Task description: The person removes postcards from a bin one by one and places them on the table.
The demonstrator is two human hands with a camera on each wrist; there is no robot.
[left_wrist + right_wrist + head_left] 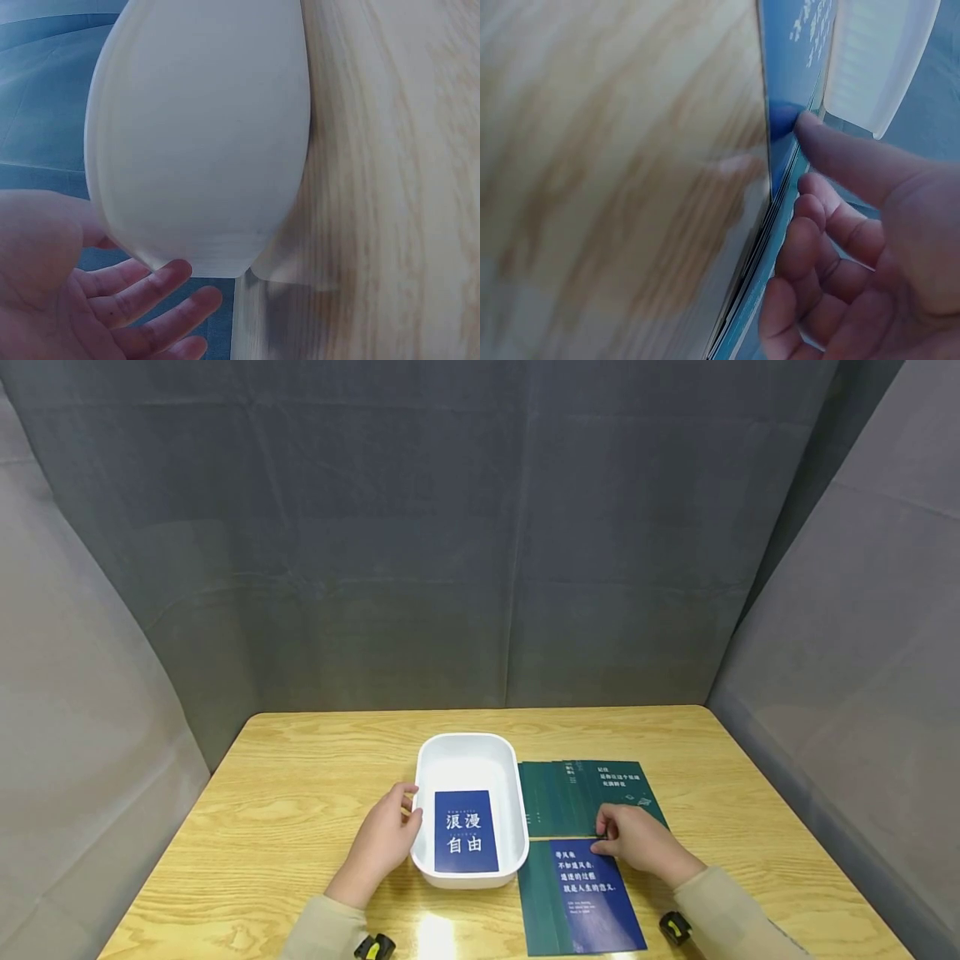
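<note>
Left hand (381, 846) rests against the left wall of the white rounded plastic tub (428, 768), fingers (161, 289) relaxed and straight, gripping nothing. Tub sits mid-desk on the light wooden desk (300, 760), with one blue printed card (466, 831) flat inside. Right hand (636, 842) sits on the near stack of blue cards (588, 893) just right of the tub, fingers (821, 225) curled, thumb pinching the top card's edge. Fanned green cards (570, 793) lie just behind that stack.
</note>
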